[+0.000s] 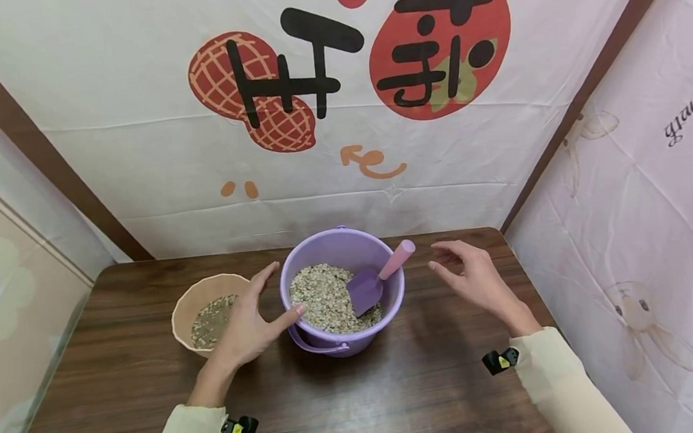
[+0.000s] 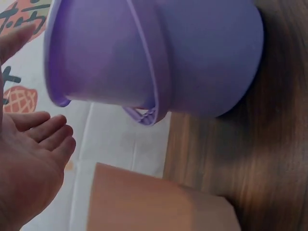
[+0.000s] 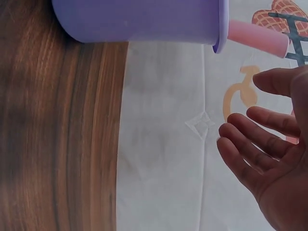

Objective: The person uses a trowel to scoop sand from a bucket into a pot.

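A purple bucket (image 1: 339, 244) stands near the back of the table, partly filled with pale, gravel-like grains (image 1: 326, 301). A toy shovel with a purple blade (image 1: 365, 293) and pink handle (image 1: 397, 259) leans inside it, handle against the right rim. My left hand (image 1: 246, 330) is at the bucket's left side, fingers spread, thumb over the near-left rim; the left wrist view shows its palm apart from the bucket wall (image 2: 207, 53). To the right of the shovel handle hovers my right hand (image 1: 475, 277), fingers loosely bent, holding nothing.
Left of the bucket, partly behind my left hand, sits a peach-coloured bowl (image 1: 182, 306) containing similar grains. The bucket's handle (image 1: 321, 349) hangs down at the front. A printed cloth wall (image 1: 333, 211) rises behind the wooden table (image 1: 400, 404), with another cloth (image 1: 652, 245) on the right.
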`<state>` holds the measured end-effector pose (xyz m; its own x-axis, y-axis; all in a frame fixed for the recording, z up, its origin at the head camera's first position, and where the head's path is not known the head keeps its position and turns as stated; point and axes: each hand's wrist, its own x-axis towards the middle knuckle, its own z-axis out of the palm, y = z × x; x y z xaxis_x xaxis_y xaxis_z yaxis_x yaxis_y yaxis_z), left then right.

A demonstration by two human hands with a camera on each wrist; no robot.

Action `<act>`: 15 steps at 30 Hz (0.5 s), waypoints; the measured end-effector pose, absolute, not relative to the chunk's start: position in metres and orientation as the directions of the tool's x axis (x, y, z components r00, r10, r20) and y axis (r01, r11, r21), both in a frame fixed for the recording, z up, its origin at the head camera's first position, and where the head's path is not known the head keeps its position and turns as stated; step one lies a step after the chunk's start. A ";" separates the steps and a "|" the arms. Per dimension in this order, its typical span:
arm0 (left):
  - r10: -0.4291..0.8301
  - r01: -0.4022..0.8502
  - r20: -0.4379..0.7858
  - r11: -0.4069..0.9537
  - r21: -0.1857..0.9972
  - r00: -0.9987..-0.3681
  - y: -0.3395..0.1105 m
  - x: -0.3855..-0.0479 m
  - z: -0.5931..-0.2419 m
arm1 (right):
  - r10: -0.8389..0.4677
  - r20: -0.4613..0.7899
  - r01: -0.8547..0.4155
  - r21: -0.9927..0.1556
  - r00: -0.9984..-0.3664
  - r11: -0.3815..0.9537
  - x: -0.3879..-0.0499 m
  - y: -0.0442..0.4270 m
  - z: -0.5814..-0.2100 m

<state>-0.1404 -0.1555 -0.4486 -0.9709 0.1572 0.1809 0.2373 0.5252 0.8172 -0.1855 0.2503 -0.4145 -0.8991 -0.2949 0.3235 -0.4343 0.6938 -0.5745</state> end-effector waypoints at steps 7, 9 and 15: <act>0.177 0.222 0.147 0.556 0.801 -0.973 -0.153 -0.135 -0.455 | -0.307 0.290 -0.421 -0.662 -0.907 0.620 -0.178 0.246 -0.414; 0.185 0.227 0.149 0.543 0.808 -0.971 -0.152 -0.135 -0.457 | -0.315 0.266 -0.408 -0.687 -0.911 0.600 -0.176 0.245 -0.414; 0.204 0.252 0.171 0.490 0.835 -0.964 -0.149 -0.137 -0.464 | -0.323 0.213 -0.372 -0.721 -0.922 0.585 -0.175 0.243 -0.412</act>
<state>-0.1365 -0.1493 -0.4635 -0.9639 0.2040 0.1712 0.2519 0.4898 0.8347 -0.1747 0.2427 -0.4118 -0.9220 -0.3230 0.2134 -0.3718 0.5850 -0.7208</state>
